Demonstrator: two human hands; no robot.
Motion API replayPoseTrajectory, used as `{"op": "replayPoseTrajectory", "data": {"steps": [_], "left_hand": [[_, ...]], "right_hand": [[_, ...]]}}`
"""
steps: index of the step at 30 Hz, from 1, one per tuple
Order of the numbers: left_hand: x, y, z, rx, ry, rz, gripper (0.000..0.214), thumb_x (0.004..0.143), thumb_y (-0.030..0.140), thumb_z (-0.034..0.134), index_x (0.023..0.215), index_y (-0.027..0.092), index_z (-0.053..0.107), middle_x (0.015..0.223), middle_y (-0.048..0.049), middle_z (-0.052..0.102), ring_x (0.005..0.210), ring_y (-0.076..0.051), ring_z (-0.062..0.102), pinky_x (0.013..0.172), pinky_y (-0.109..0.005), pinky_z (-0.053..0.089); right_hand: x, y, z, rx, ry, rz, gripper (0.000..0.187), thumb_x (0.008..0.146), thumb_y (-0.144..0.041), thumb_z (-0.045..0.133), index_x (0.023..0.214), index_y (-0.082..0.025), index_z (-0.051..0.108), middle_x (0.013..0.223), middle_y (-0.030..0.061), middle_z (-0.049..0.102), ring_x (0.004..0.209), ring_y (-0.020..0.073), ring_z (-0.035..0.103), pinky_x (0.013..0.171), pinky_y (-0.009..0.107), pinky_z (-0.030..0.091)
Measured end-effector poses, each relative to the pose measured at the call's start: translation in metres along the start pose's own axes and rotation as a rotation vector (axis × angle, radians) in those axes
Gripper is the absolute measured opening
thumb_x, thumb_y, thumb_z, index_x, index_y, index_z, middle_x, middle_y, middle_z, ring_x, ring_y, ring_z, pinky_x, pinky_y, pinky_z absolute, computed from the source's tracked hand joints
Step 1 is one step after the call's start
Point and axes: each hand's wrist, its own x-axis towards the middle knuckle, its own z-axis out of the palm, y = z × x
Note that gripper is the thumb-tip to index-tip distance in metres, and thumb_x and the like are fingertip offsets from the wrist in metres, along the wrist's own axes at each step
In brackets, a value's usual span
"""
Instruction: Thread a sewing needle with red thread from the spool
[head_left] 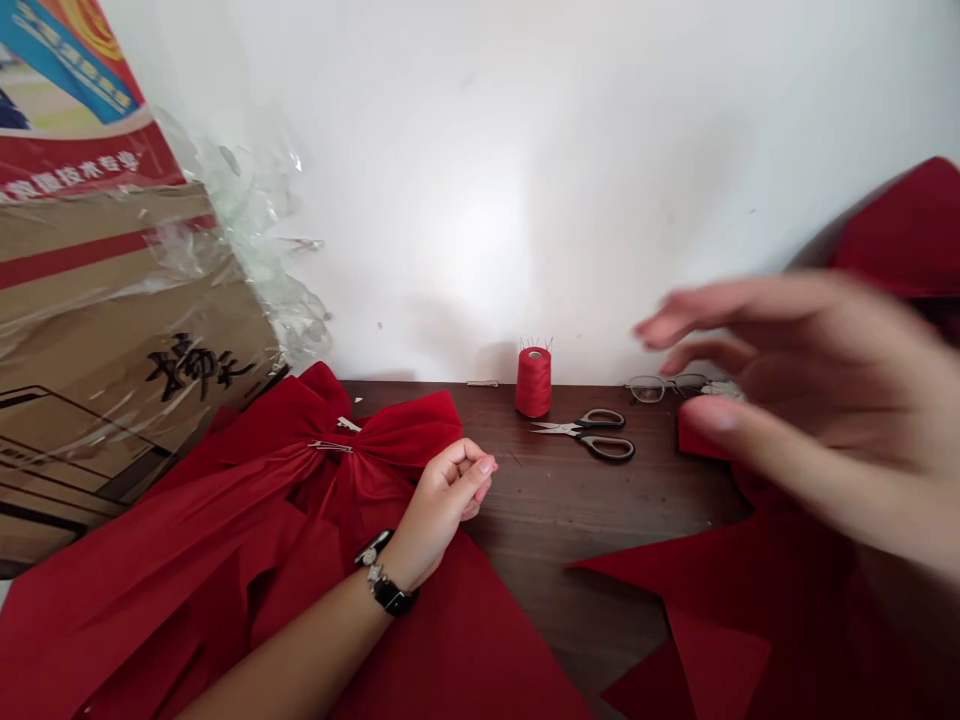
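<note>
My left hand, with a black wristwatch on the wrist, rests on a large red fabric bow on the dark wooden table; its fingers are curled into a pinch, and whatever sits between them is too small to make out. A metal clip pinches the bow's gathered middle. My right hand hovers close to the camera at the right, blurred, with fingers stretched out and apart, holding nothing. Beneath it lies more red fabric.
A red thread spool with pins stuck in its top stands by the white wall. Black-handled scissors lie beside it, and eyeglasses further right. A plastic-wrapped cardboard box leans at the left.
</note>
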Motion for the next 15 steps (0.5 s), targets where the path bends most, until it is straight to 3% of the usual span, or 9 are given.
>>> {"op": "replayPoseTrajectory", "data": {"steps": [2, 8, 15], "left_hand": [[-0.002, 0.0, 0.001, 0.005, 0.004, -0.007, 0.03, 0.084, 0.042, 0.064, 0.075, 0.016, 0.051, 0.057, 0.0072, 0.039, 0.048, -0.004, 0.026, 0.044, -0.018, 0.017], [-0.005, -0.003, 0.004, -0.004, 0.008, 0.018, 0.029, 0.084, 0.041, 0.064, 0.075, 0.015, 0.053, 0.061, 0.0058, 0.044, 0.049, -0.004, 0.031, 0.045, -0.018, 0.021], [-0.002, -0.005, 0.006, 0.029, -0.003, 0.026, 0.026, 0.085, 0.038, 0.062, 0.075, 0.016, 0.054, 0.064, 0.0049, 0.047, 0.051, -0.005, 0.038, 0.045, -0.018, 0.032]], "right_hand": [[0.002, 0.014, 0.022, 0.008, -0.182, 0.101, 0.019, 0.091, -0.023, 0.057, 0.11, -0.024, 0.063, 0.104, 0.0048, 0.067, 0.093, 0.0155, 0.063, 0.078, 0.029, 0.054], [-0.027, 0.059, 0.096, 0.184, -0.326, 0.336, 0.008, 0.089, -0.025, 0.056, 0.095, -0.019, 0.06, 0.085, 0.0033, 0.065, 0.074, 0.0145, 0.061, 0.062, 0.025, 0.049], [-0.064, 0.069, 0.136, 0.483, -0.301, 0.491, 0.013, 0.091, -0.029, 0.052, 0.097, -0.019, 0.056, 0.079, 0.0017, 0.06, 0.064, 0.0112, 0.055, 0.059, 0.024, 0.048]]}}
